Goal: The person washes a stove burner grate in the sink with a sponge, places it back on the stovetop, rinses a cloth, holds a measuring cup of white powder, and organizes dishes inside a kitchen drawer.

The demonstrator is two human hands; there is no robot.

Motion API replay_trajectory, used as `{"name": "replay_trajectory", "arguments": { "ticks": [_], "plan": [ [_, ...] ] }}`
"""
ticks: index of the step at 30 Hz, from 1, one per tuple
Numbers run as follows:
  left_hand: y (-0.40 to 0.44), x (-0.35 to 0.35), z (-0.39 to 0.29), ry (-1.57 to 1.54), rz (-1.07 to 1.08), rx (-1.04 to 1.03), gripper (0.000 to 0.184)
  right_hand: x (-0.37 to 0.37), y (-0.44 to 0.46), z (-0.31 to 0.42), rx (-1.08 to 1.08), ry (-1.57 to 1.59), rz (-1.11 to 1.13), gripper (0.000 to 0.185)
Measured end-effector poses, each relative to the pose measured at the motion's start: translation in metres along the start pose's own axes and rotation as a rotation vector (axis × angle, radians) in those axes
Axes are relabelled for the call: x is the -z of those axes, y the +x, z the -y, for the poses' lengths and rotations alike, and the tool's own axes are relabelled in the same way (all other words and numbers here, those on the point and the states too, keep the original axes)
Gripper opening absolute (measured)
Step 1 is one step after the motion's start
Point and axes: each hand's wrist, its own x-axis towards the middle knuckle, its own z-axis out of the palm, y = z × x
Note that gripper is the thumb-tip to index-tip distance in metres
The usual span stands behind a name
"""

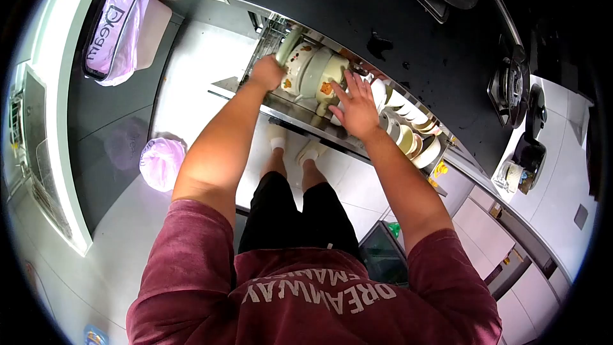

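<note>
A pulled-out wire dish drawer (pixel 300 110) under the dark counter holds dishes standing on edge. At its left end my left hand (pixel 267 73) has its fingers closed on the rim of a pale green dish (pixel 290 45), tilted on its side. Just right of that stand a white bowl with small brown and red prints (pixel 297 67), a plain pale bowl (pixel 313 75) and a cream bowl with a bear print (pixel 331 76). My right hand (pixel 357 107) is spread beside the bear-print bowl, fingertips close to it; I cannot tell whether they touch. It holds nothing.
Several bowls and plates (pixel 408 134) fill the drawer's right part. The black countertop (pixel 306 0) carries water drops and a gas burner (pixel 511 86). A lined bin (pixel 137 32) stands at left, and a pink bag (pixel 162 163) on the floor. A dark glass-sided box (pixel 384 252) is near my legs.
</note>
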Motion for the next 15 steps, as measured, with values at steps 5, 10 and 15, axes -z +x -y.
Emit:
{"name": "replay_trajectory", "arguments": {
  "ticks": [5,10,15],
  "plan": [
    [0.013,0.007,0.021,-0.125,-0.077,0.061,0.043,-0.003,0.012,0.005,0.010,-0.029,0.008,0.059],
    [0.015,0.020,0.024,-0.270,0.037,-0.015,0.040,-0.013,0.012,-0.003,0.010,-0.080,0.038,0.055],
    [0.019,0.029,0.026,-0.470,0.122,0.018,0.033,-0.013,0.011,-0.004,0.009,-0.085,0.056,0.051]
  ]
}}
